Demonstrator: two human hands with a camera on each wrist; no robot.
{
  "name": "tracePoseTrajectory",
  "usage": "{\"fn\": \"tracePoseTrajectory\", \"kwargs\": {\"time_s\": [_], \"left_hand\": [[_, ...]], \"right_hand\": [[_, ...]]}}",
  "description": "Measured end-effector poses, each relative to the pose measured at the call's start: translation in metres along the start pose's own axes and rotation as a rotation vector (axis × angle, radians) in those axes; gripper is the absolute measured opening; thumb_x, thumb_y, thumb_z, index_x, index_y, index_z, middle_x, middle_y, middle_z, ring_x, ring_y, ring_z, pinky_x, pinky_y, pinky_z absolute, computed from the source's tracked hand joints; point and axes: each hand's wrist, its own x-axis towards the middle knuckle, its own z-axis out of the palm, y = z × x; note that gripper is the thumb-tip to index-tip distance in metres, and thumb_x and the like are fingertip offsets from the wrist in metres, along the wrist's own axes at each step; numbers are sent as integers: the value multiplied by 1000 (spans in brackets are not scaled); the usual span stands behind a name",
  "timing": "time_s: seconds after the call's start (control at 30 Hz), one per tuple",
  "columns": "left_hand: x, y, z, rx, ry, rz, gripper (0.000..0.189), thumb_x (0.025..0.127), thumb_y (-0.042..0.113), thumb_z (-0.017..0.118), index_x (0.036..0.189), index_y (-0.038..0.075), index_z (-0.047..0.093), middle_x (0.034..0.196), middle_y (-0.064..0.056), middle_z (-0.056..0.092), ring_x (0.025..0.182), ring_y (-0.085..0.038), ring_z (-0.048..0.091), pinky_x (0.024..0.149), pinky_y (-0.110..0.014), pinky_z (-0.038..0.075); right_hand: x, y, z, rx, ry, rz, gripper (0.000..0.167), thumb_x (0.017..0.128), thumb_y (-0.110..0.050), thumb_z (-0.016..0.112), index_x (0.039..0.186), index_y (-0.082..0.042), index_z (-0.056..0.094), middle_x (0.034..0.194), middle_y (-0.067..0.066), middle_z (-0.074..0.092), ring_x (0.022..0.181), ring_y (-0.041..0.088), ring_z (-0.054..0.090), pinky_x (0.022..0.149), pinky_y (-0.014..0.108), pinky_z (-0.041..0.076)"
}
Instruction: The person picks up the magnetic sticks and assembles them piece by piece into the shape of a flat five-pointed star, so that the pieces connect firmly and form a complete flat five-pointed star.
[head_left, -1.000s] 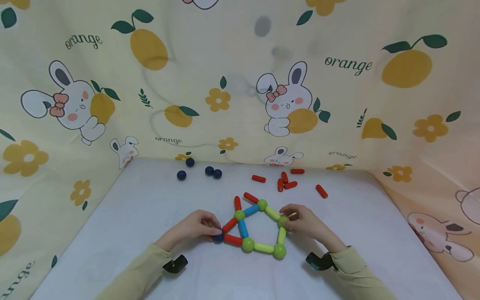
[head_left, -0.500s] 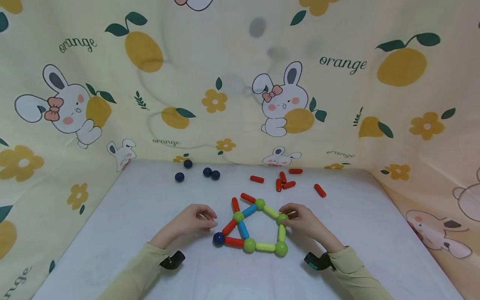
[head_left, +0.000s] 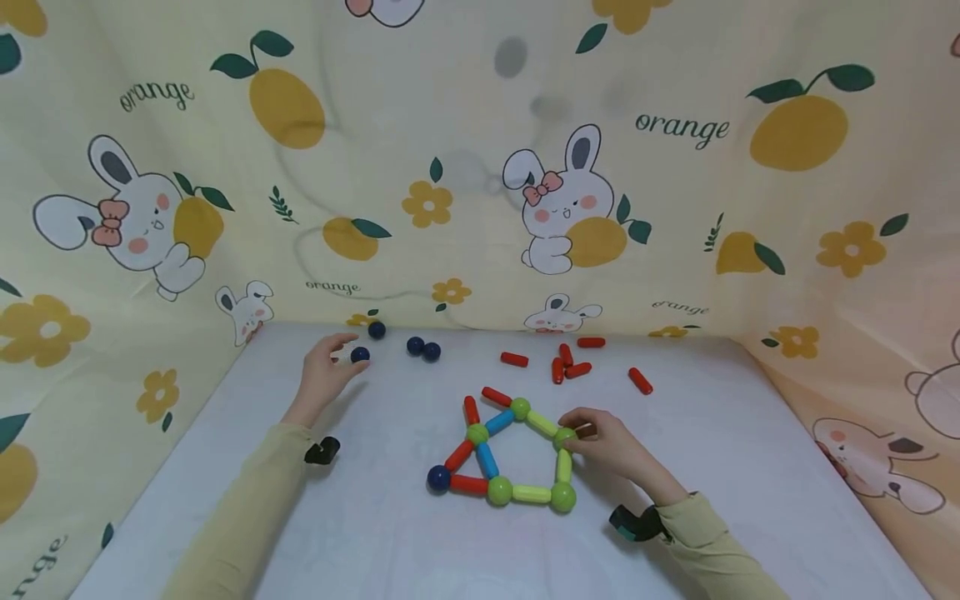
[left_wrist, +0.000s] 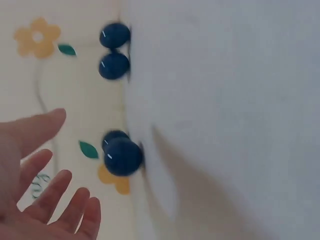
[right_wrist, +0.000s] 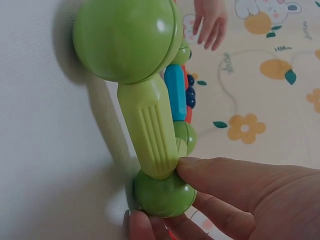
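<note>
My left hand [head_left: 322, 375] reaches to the far left of the table, thumb and fingers apart on either side of a dark blue ball [head_left: 360, 355]. In the left wrist view that hand [left_wrist: 45, 180] shows a gap to the ball [left_wrist: 123, 157]. With thumb and fingers my right hand [head_left: 606, 443] holds a green ball [right_wrist: 162, 195] at the right corner of a flat frame of balls and rods. The frame joins light green rods [head_left: 531, 495], blue rods [head_left: 487, 459] and red rods [head_left: 468, 484]. Its left corner is a dark blue ball [head_left: 438, 478].
More dark blue balls [head_left: 431, 352] lie at the back left, one [head_left: 377, 330] close to the patterned cloth wall [head_left: 465, 208]. Several loose red rods [head_left: 514, 359] are scattered at the back right of the white table [head_left: 360, 533].
My left hand has let go of the dark blue ball at the frame's left corner and moved back and left to a loose ball. The right hand stays on the green ball.
</note>
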Motion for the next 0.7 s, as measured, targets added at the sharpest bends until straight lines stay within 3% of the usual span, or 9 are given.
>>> {"fn": "tracePoseTrajectory", "kwargs": {"time_s": [0.1,0.3,0.47,0.7], "left_hand": [[7,-11,2,26,-13,-11,49,85,7,72,130,0,54,132,-23,47,121,-41,43,98,-52,40],[14,-21,13,70,-108,-55,43,88,6,68,128,-2,55,130,-24,47,119,-40,44,99,-50,39],[12,-12,22,77,-124,-92,38,87,1,67,124,-1,58,124,-21,48,109,-35,48,91,-47,45],[7,6,40,152,-203,-5,35,87,2,67,120,-6,58,116,-23,55,101,-33,53,89,-45,46]], "right_hand": [[0,0,1,-1,-8,11,29,85,-11,72,112,-4,64,109,5,63,97,24,60,81,38,53],[1,-2,1,-5,-13,13,28,85,-11,72,112,-5,65,109,5,64,97,24,60,82,39,53],[2,-1,2,-7,-23,18,27,86,-12,72,111,-7,65,109,3,64,97,22,60,82,38,53],[2,0,0,-18,-25,5,27,86,-11,72,112,-6,65,109,4,64,97,23,60,83,39,53]]}}
